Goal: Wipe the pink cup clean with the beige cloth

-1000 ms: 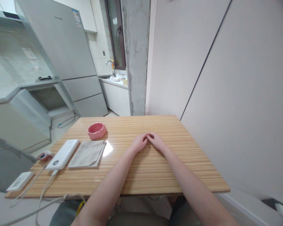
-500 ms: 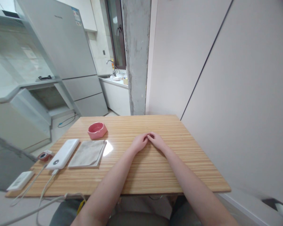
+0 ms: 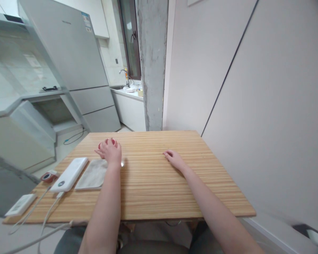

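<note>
My left hand (image 3: 110,151) hovers with fingers spread over a small pink bowl (image 3: 112,141), covering most of it; whether it touches the bowl I cannot tell. Just below it lies a folded grey cloth (image 3: 92,174), partly hidden by my forearm. My right hand (image 3: 175,159) rests palm down on the wooden table (image 3: 159,183) near its middle, holding nothing.
A white power bank (image 3: 69,173) with a cable lies left of the cloth. Beside it sit a small red device (image 3: 48,175) and a white flat device (image 3: 17,204) at the table's left edge. A wall runs along the right side. A fridge (image 3: 76,67) stands behind.
My left hand left my right hand at the table's middle and swung left over the pink bowl. The right hand stayed put.
</note>
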Demonstrator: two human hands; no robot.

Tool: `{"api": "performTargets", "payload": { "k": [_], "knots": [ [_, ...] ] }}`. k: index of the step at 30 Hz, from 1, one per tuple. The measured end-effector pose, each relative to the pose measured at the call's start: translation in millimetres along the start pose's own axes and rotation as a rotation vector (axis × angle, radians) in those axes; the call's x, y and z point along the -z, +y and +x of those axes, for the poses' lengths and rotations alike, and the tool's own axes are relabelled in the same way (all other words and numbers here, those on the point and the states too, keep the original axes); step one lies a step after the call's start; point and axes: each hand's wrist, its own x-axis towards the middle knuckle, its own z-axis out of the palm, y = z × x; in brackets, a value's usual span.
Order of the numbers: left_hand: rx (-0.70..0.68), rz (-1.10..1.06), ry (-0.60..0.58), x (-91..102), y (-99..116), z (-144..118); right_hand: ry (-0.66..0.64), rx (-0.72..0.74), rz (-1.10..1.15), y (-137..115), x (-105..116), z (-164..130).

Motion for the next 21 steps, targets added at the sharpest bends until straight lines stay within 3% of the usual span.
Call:
{"api": "performTargets", "payload": {
  "k": [3,8,11,13,16,21],
  "knots": [
    [0.091,0.026,0.007,-4.1,-22,0,0.013,0.007,-0.002,-1,0,0],
    [-0.009,0.094,0.006,-16.2,-22,0,0.026,-0.036,0.047,2,0,2],
    [-0.152,0.087,-0.048,-22.2,-3,-4,0.055,-0.122,0.129,7,-1,4],
    [-0.325,0.042,-0.114,-28.5,17,-12,0.077,-0.163,0.190,11,-3,7],
    [-0.583,-0.117,-0.220,-40.1,50,-35,0.123,-0.173,0.246,15,-4,9],
    [-0.840,-0.357,-0.337,-49.3,81,-72,0.203,-0.160,0.243,18,-4,12]
  ]
}}
